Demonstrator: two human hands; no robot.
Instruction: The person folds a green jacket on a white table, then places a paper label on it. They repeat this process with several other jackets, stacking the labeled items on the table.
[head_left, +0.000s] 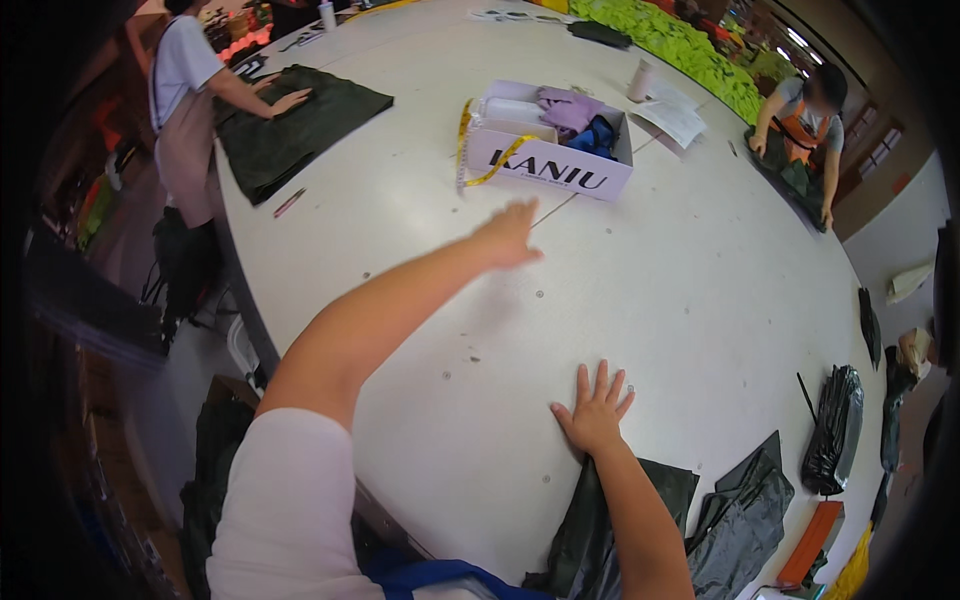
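Note:
My left hand (512, 237) is stretched out over the white table (480, 330), fingers extended and slightly blurred, holding nothing. Just beyond it stands a white open box (617, 175) with dark lettering. Inside the box lie a purple cloth (568, 110) and a dark blue cloth (597, 137); a yellow tape measure (463, 135) hangs over its side. Flat on the tabletop, my right hand (594, 412) has its fingers spread and is empty. Beneath my right forearm is a dark folded fabric piece (655, 490), with another dark piece (745, 510) to its right.
Co-workers at the far left and far right handle dark fabric (300, 130). Red-handled snips (290, 203) lie at left. Papers (675, 118) and a thread cone (641, 80) are behind the box. A black plastic-wrapped bundle (835, 430) and an orange block (812, 543) sit at right.

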